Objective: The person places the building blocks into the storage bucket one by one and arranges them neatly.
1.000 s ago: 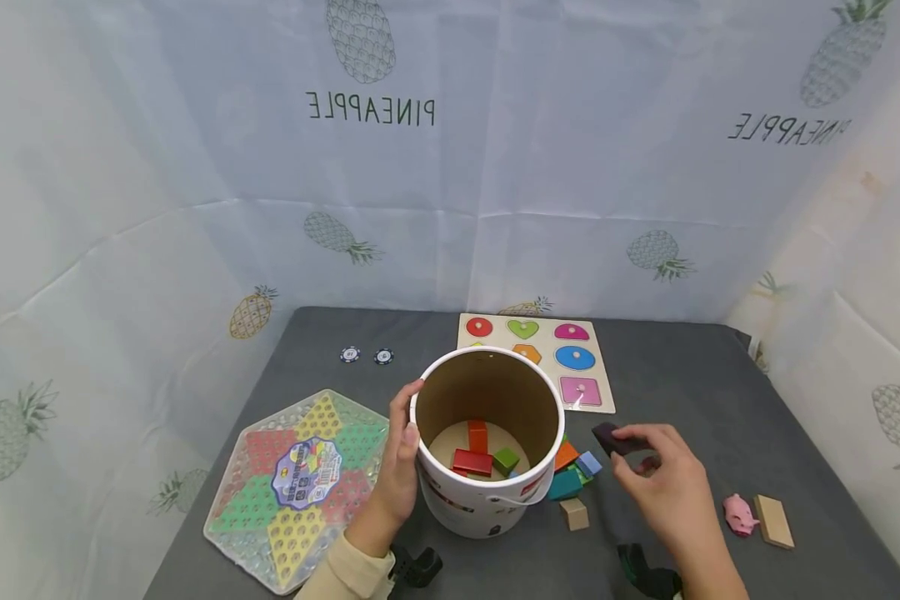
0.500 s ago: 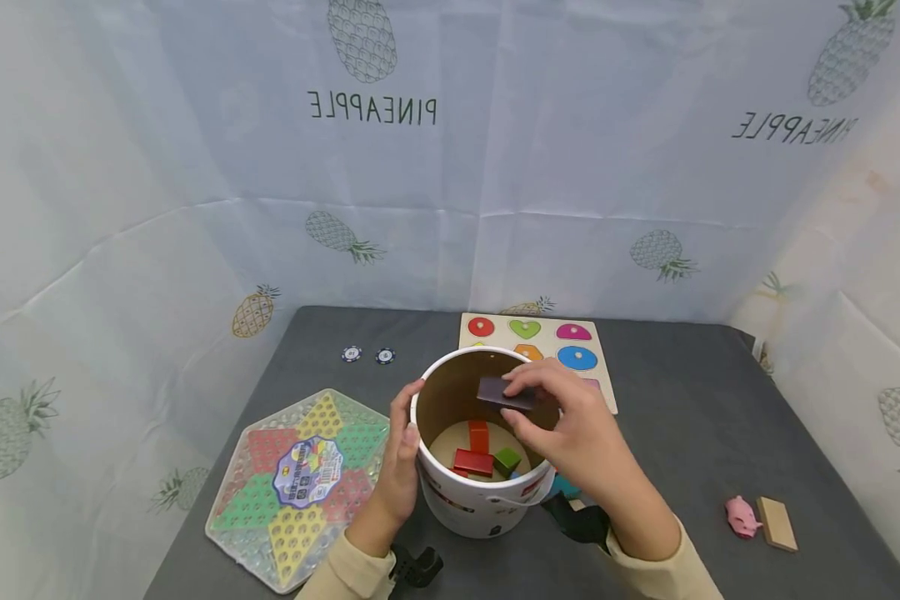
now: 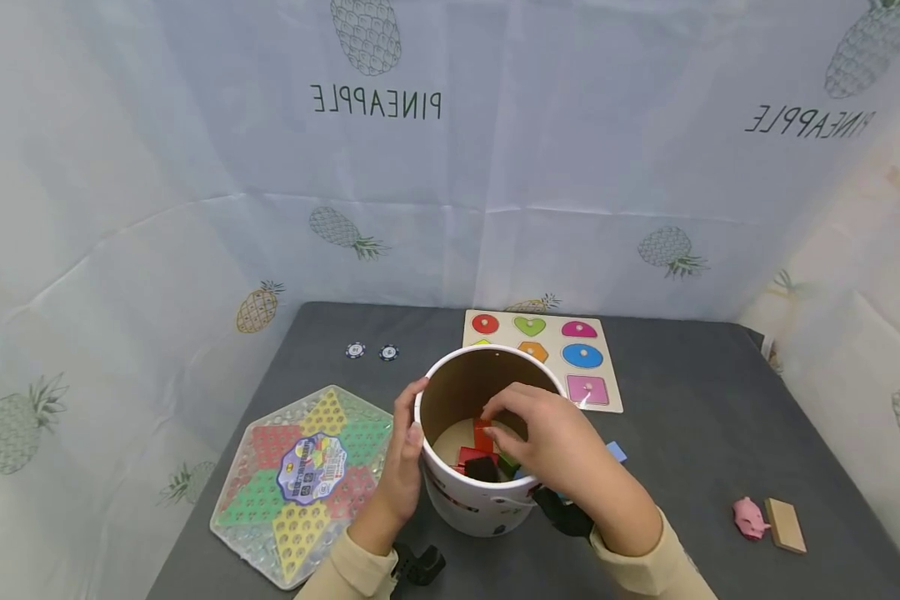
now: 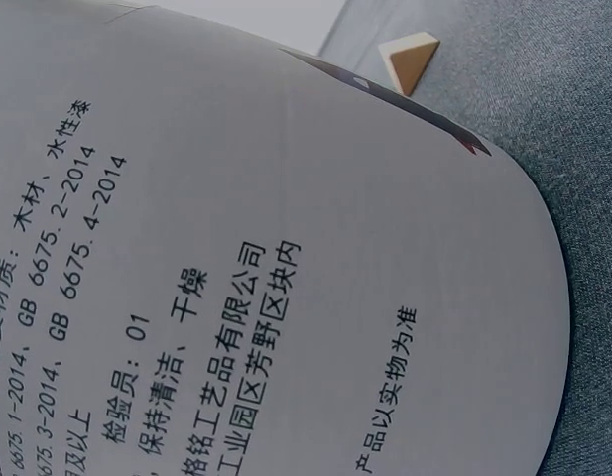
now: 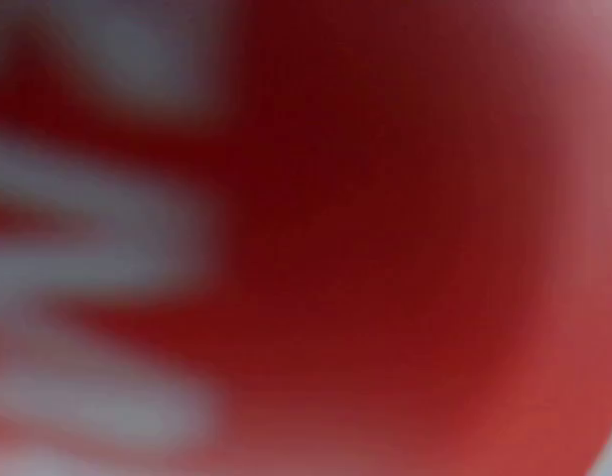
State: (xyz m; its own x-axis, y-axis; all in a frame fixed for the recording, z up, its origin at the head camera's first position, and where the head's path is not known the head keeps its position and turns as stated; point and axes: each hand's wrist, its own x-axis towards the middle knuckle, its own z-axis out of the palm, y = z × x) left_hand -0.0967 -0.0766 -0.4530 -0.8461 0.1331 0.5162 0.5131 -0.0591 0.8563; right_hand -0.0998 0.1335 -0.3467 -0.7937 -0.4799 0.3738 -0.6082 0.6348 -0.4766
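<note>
A white bucket (image 3: pixel 461 510) stands on the dark table, its mouth tilted toward the head view. My left hand (image 3: pixel 399 467) holds its left side, fingertips at the rim. Inside lie red blocks (image 3: pixel 474 455), a green block and a dark block (image 3: pixel 482 469). My right hand (image 3: pixel 547 433) reaches over the right rim into the bucket, its thumb and fingers apart above the blocks. Nothing shows gripped in it. The left wrist view shows the printed bucket wall (image 4: pixel 286 258). Only a blurred red surface with pale marks (image 5: pixel 385 248) fills the right wrist view.
A shape puzzle board (image 3: pixel 587 390) lies behind the bucket, and a hexagonal Chinese checkers board (image 3: pixel 258 500) lies to its left. Two poker chips (image 3: pixel 388 352) are at the back. At right are a pink pig toy (image 3: pixel 750 518) and a wooden block (image 3: pixel 785 525). A blue block (image 3: pixel 616 452) shows beside the bucket.
My right hand has carried the dark block from the table into the bucket and let it go; it now lies at the bottom. My left hand has stayed on the bucket.
</note>
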